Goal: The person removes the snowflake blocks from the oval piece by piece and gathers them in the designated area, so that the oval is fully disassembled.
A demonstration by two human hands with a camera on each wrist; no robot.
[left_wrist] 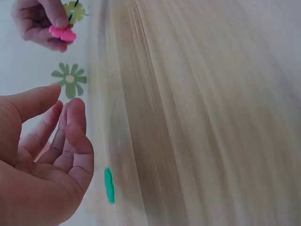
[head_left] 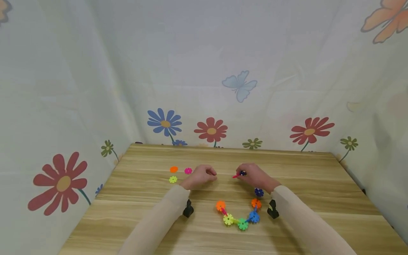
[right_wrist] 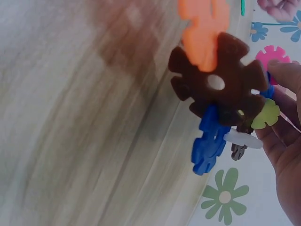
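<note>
the brown disc (right_wrist: 230, 96) may pop loose if my right hand (head_left: 254, 175), pinching the pink disc (right_wrist: 269, 57), tugs hard, my left hand (head_left: 200, 176) empty, thumb apart.

The long sleeves (head_left: 156, 221) are pale beige, the wrist-worn blocks (head_left: 188, 209) small and black.

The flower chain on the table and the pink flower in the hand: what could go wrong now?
The black wrist camera is close beside the curved flower chain, so it might bump it. The right hand pinches the pink flower, which could slip. The left hand is near a loose pink piece and might nudge it.
</note>
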